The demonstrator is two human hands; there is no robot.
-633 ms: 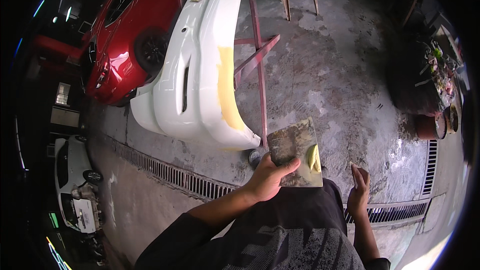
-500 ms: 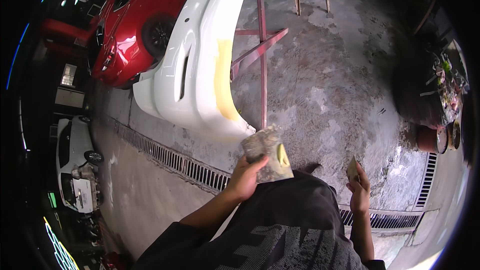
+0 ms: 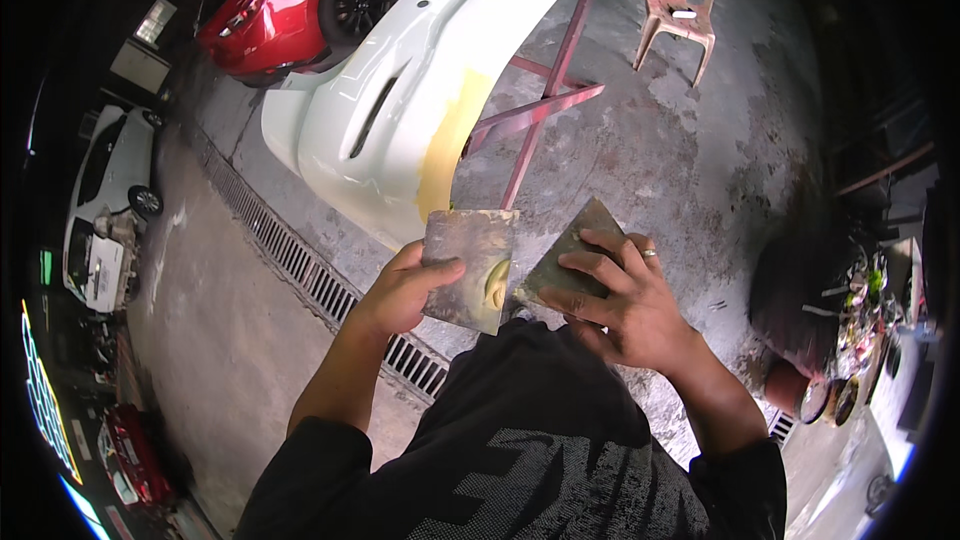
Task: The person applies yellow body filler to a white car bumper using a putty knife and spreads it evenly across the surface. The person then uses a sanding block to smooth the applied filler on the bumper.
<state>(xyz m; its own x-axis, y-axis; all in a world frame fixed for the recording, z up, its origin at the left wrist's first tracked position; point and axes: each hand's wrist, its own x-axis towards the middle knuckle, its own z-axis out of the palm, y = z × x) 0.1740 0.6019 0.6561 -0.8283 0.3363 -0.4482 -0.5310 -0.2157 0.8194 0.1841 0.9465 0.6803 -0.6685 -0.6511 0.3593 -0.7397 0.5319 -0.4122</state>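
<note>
In my left hand (image 3: 400, 290) is a flat, stained rectangular board (image 3: 468, 252), my thumb pressed on its face. A dab of yellowish putty (image 3: 496, 285) sits near the board's right edge. My right hand (image 3: 635, 315) grips a thin, dark, square-edged spreader (image 3: 588, 240), fingers laid across its face. The spreader's lower left corner is close beside the board; whether they touch I cannot tell. Just beyond the board stands a white car bumper (image 3: 400, 110), with a strip of yellow filler (image 3: 452, 140) along its right edge.
A red stand (image 3: 545, 105) props the bumper. Behind are a red car (image 3: 290, 10) and a plastic chair (image 3: 680, 10) with a small white item. A floor drain grate (image 3: 310, 275) runs to my left. A heap of rubbish (image 3: 865, 310) lies at right beside a bucket (image 3: 790, 385).
My right hand has come up and inward, bringing the spreader next to the board. The left hand has shifted left with the board. My view has turned, so the surroundings sit differently.
</note>
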